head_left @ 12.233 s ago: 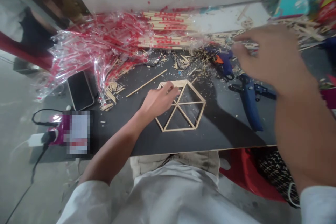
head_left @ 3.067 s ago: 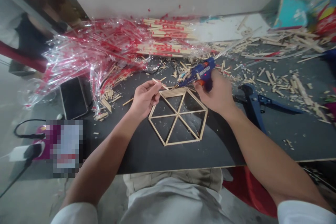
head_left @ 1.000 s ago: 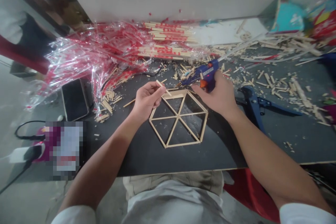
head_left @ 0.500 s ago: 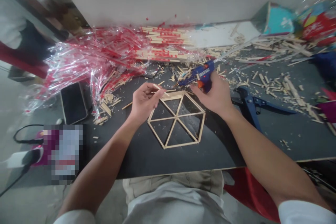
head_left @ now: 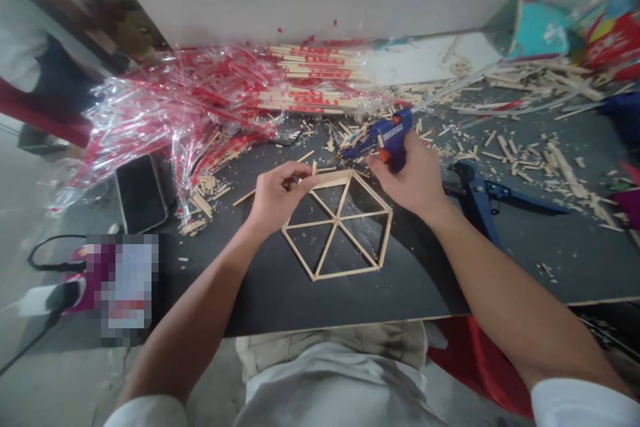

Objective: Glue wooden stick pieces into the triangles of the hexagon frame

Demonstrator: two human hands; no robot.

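A six-sided frame of thin wooden sticks (head_left: 346,273), with spokes meeting in the middle, lies flat on the dark tabletop (head_left: 300,310). At its upper left corner, my left hand (head_left: 280,195) is closed, pinching a short wooden stick (head_left: 314,167) whose tip points up. My right hand (head_left: 417,177) wraps round the handle of a blue hot glue gun (head_left: 387,135) with an orange trigger. The gun's nozzle points left, just above the top side of the frame and apart from the stick.
Blue cutters (head_left: 480,203) lie right of my right hand. Wood scraps (head_left: 510,147) litter the right and back. Red-printed wrappers (head_left: 185,93) and wrapped chopsticks (head_left: 320,67) pile up behind. A phone (head_left: 143,193) lies at left, near a power strip (head_left: 83,290).
The short stick in my left hand has turned from slanting to nearly upright. My right hand and the glue gun have barely moved.
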